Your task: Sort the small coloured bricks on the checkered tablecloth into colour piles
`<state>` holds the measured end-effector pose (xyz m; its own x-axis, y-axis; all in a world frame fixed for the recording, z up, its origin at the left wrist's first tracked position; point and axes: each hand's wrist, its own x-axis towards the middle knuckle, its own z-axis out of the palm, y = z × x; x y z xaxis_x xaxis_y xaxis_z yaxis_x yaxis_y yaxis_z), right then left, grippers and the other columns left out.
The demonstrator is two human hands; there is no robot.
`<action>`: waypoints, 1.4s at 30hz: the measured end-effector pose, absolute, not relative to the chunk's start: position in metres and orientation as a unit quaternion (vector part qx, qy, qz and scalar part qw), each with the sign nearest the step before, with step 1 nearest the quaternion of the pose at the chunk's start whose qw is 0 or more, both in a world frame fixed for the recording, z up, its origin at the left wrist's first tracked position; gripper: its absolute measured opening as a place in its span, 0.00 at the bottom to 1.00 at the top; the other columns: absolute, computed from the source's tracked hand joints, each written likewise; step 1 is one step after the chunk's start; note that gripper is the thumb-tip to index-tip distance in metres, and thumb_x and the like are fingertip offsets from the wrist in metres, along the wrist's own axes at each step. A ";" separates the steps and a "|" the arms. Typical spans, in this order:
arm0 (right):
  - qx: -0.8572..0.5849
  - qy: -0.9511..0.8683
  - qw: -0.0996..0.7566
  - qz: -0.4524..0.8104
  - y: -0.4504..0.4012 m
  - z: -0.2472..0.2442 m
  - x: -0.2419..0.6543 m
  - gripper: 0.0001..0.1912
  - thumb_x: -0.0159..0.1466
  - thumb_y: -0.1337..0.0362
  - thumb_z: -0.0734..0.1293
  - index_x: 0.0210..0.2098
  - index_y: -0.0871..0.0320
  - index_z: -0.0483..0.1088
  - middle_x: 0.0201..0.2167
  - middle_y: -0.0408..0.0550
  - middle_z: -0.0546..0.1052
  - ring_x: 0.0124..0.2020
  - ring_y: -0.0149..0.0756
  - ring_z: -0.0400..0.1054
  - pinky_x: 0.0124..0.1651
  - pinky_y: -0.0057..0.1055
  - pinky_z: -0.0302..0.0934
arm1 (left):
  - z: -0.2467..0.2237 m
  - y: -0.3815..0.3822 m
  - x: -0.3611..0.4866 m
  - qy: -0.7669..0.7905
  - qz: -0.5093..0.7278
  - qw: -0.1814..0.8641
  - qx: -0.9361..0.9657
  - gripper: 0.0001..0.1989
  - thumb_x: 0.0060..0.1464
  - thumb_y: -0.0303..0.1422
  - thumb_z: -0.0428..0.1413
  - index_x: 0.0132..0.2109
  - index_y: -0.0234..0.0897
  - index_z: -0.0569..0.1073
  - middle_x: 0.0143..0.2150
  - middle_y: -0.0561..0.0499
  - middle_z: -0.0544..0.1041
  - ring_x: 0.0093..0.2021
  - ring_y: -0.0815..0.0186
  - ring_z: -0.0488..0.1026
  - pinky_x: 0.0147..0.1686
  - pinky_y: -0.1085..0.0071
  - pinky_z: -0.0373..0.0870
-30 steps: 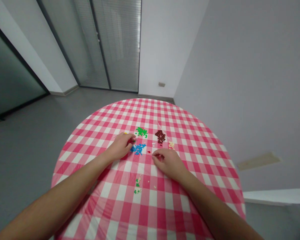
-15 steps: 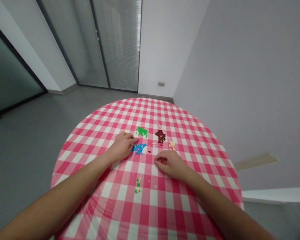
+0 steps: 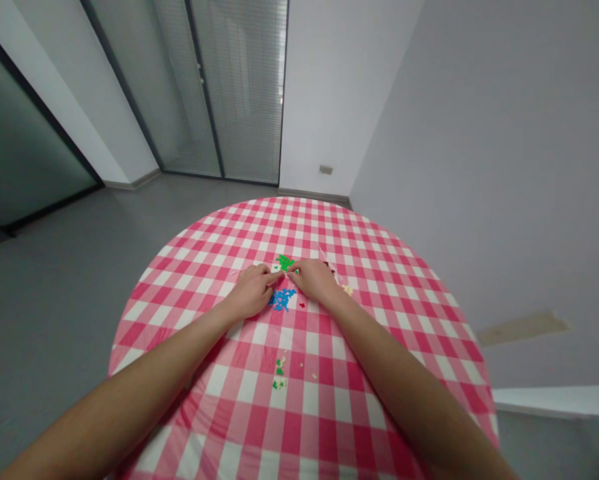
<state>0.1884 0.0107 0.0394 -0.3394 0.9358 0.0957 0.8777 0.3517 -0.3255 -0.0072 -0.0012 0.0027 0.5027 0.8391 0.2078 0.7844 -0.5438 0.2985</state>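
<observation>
Small green plastic pieces (image 3: 284, 263) lie in a loose pile near the middle of the table. My left hand (image 3: 252, 291) rests beside them, its index finger stretched toward the pile's near edge and its thumb apart below. Close to that fingertip, my right hand (image 3: 313, 279) has its fingers pinched together; whatever they hold is too small to make out. A heap of blue pieces (image 3: 282, 299) sits just right of my left hand. My right hand covers most of the dark brown pieces (image 3: 330, 267). One red piece (image 3: 302, 305) lies nearer me.
Pale yellow pieces (image 3: 348, 290) lie beyond my right wrist. Nearer me, several green and cream pieces (image 3: 279, 375) are scattered on the checked tablecloth (image 3: 239, 427). The round table stands by a wall (image 3: 479, 167) on the right and glass panels (image 3: 244, 100) behind.
My right hand has moved forward and left, from the near side of the brown pieces to the green pile, now hiding most of the brown ones. My left hand has barely shifted.
</observation>
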 end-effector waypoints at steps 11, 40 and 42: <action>-0.470 -0.861 0.139 0.137 -0.034 0.054 0.198 0.11 0.66 0.67 0.66 0.41 0.54 0.81 0.40 0.49 0.83 0.39 0.40 0.76 0.41 0.31 0.64 | 0.038 -0.029 -0.020 0.331 0.220 0.256 0.881 0.14 0.52 0.21 0.53 0.39 0.38 0.81 0.38 0.47 0.79 0.41 0.59 0.74 0.47 0.61 0.67; -0.385 -0.884 0.134 0.227 -0.085 0.063 0.226 0.09 0.63 0.68 0.66 0.36 0.58 0.80 0.32 0.47 0.82 0.32 0.34 0.72 0.36 0.28 0.59 | 0.040 -0.064 -0.002 0.091 0.069 0.405 0.907 0.09 0.54 0.20 0.60 0.38 0.39 0.80 0.36 0.50 0.81 0.36 0.66 0.77 0.39 0.72 0.71; -0.386 -0.883 0.134 0.231 -0.085 0.063 0.226 0.08 0.63 0.68 0.67 0.36 0.58 0.80 0.32 0.47 0.82 0.31 0.33 0.72 0.35 0.28 0.58 | 0.040 -0.064 -0.001 0.104 0.055 0.408 0.905 0.08 0.55 0.21 0.60 0.37 0.38 0.79 0.36 0.50 0.82 0.36 0.65 0.77 0.40 0.72 0.71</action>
<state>0.2255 -0.0853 0.0630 -0.6661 0.7435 0.0594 0.6196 0.5959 -0.5109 -0.0014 -0.0635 0.0398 0.9726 0.2320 0.0142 0.1430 -0.6452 0.7505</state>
